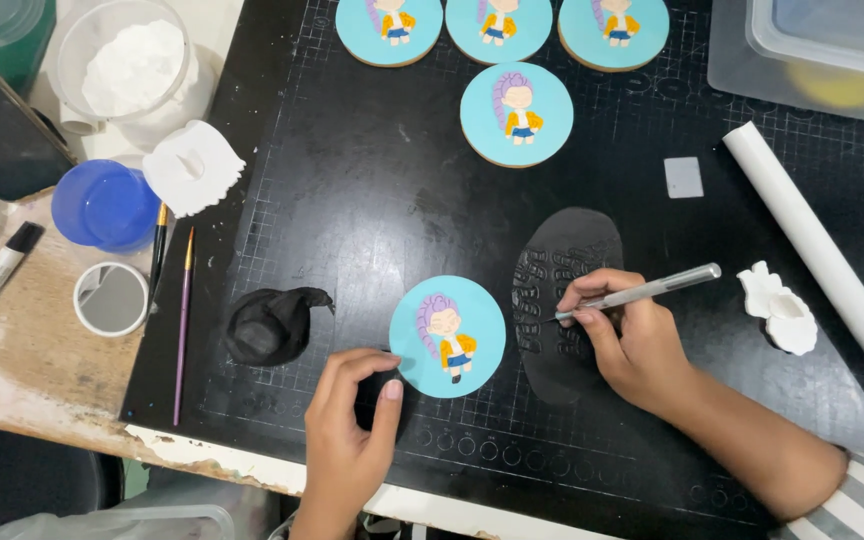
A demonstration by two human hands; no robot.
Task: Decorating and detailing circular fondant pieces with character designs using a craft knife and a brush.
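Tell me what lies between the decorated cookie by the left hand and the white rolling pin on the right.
In the head view, between the cookie and the rolling pin: a rolled black fondant sheet, the right hand working it with a silver tool, then a small white piece.

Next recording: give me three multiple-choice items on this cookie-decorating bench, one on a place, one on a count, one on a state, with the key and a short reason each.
1. Where does the white rolling pin lie?
A. right of the mat
B. on the blue cup
C. under the left hand

2. How many round decorated cookies show?
A. two
B. five
C. eight

3. What is the right hand doing?
A. resting empty
B. holding a fine tool
C. gripping a brush

Key: 1 A, it lies slanted at the right edge. 2 B, four at top plus one by the left hand. 3 B, the fingers pinch a slim tool over the rolled black sheet.
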